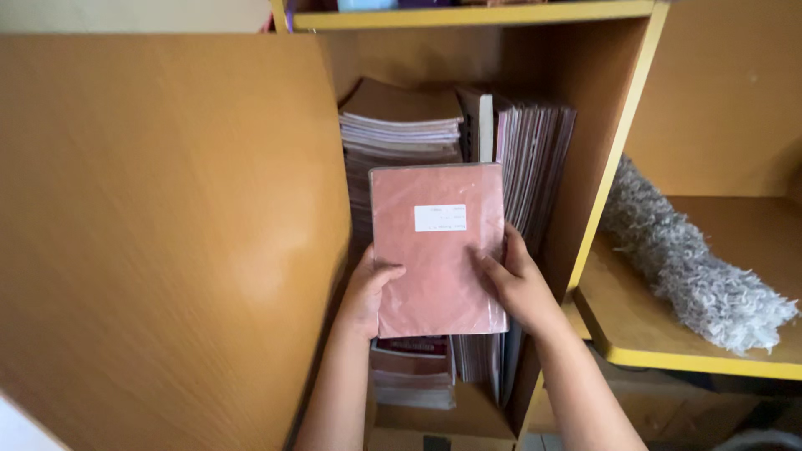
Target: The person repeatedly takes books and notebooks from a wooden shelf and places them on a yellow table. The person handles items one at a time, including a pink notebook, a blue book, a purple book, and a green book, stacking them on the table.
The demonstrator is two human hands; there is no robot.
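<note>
Pink, plastic-covered rectangular notebook (436, 247) is clamped between the left hand (366, 292) and right hand (520, 280), held upright before the wooden shelf (614, 142), facing stacked exercise books (401, 129) inside.

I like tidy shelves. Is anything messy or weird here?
A little. A fluffy grey rug sits crumpled on the right shelf, hanging over its edge. The books lie flat and others stand upright.
</note>
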